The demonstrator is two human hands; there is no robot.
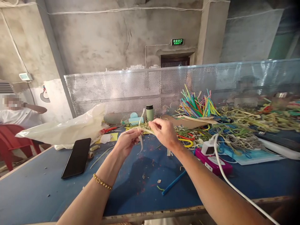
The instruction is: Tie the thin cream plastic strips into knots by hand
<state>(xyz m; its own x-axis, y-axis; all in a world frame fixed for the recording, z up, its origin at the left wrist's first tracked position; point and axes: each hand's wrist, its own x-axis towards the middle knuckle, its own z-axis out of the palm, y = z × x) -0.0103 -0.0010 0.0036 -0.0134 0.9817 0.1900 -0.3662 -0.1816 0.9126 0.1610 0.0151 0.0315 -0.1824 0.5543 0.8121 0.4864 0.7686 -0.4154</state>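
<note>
Above the blue table [131, 193], my left hand [127, 142] pinches some pale, flat plant-like strips [142, 118] between thumb and fingers. One strip end stands upright from the pinch, and another hangs below it. My right hand [165, 132] is a little to the right, with its fingers closed on a pale strip that runs across to the left hand. The exact material of the strips is hard to make out. A blue tube-like stick [173, 183] lies below my right forearm, with a short green end poking out.
A black phone [77, 158] and a clear plastic bag [70, 126] are on the left. Behind my hands stands a green bottle [149, 113]. Colourful sticks [197, 103], dried strips [255, 118] and a purple power strip [214, 162] with a white cable lie right. A seated person [16, 112] is far left.
</note>
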